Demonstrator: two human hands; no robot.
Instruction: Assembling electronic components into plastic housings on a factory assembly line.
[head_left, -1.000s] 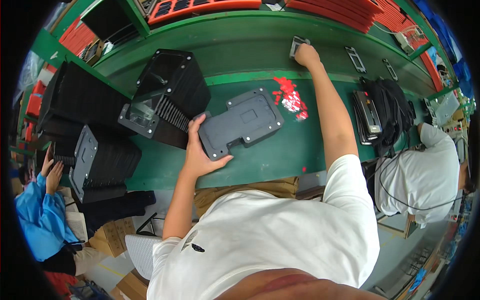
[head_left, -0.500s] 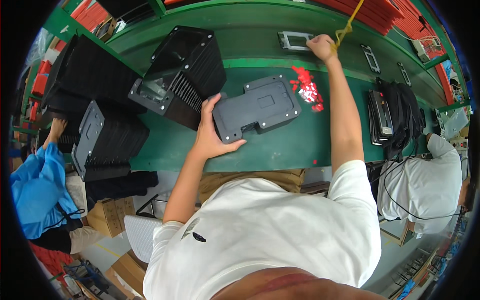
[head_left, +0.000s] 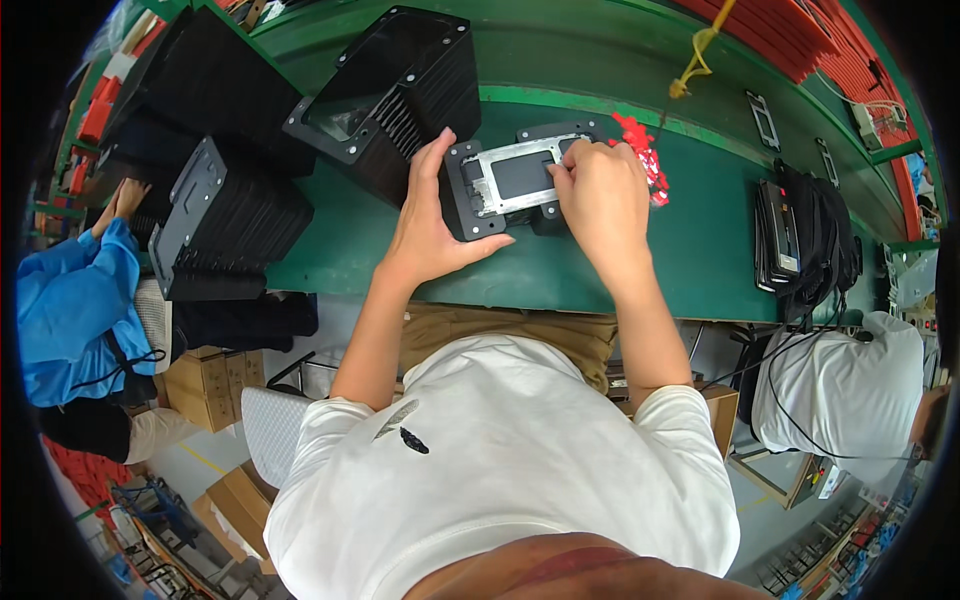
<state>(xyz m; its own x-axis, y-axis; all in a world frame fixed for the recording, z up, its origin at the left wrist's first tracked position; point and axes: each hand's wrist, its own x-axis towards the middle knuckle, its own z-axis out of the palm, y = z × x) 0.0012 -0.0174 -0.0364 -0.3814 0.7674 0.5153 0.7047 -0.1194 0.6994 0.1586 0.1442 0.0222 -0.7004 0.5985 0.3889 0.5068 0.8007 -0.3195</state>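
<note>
My left hand [head_left: 422, 225] grips the near left end of a dark grey plastic housing [head_left: 465, 222], thumb along its near edge and fingers at its far side. Across the housing's top face lies a silver rectangular metal frame [head_left: 488, 205], with grey plastic showing through its opening. My right hand [head_left: 610, 205] pinches the right part of this frame from above and covers that end. Just beyond the right hand is a pile of small red pieces [head_left: 640, 145] on the green bench [head_left: 700, 235].
Stacks of black housings stand at left [head_left: 235, 225] and behind my left hand [head_left: 430, 80]. Similar metal frames [head_left: 762, 120] rest at the back right. A yellow cord [head_left: 697, 62] hangs overhead. Black cables [head_left: 825, 225] lie at right. A person in blue [head_left: 80, 310] and another in white [head_left: 840, 380] flank me.
My right hand has brought a metal frame from the back of the bench onto the housing. The left hand still holds the housing. The whole view has shifted slightly.
</note>
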